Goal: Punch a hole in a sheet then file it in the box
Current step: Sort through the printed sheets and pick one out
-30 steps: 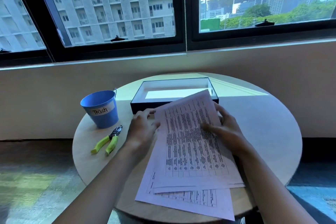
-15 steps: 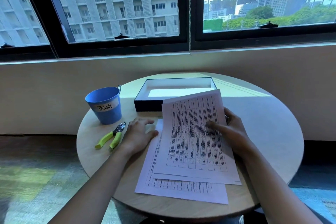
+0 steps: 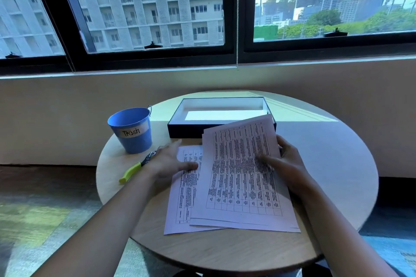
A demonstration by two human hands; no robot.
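Fingers of my left hand (image 3: 168,162) lie straight and spread, palm down, holding nothing; the thumb tip presses on the bottom sheet (image 3: 183,189), which lies flat on the round table (image 3: 326,164). The fingers of my right hand (image 3: 290,164) grip the lifted sheets (image 3: 243,177) by their right edge. The thumb lies across the printed face, while the other fingers curl behind the paper and are mostly hidden.

The lifted sheets are tilted, far end raised. They cover most of the bottom sheet, and their top corner hides part of the near wall of the box (image 3: 184,130). The printed tables on the pages are too small to read. I count at least two edges in the lifted lot, so the exact number there is hard to tell; the bottom sheet is one more.

There is one box, black outside, white inside, open, at the far side of the table. A bright white patch lies in it; I cannot tell whether that is paper or sunlight. One hole punch (image 3: 132,170) with a yellow-green handle lies just left of my left hand, which hides part of it. One blue bucket (image 3: 132,139) labelled "Trash" stands left of the box, and its inside is out of sight. Both my forearms are cut off at the bottom edge.
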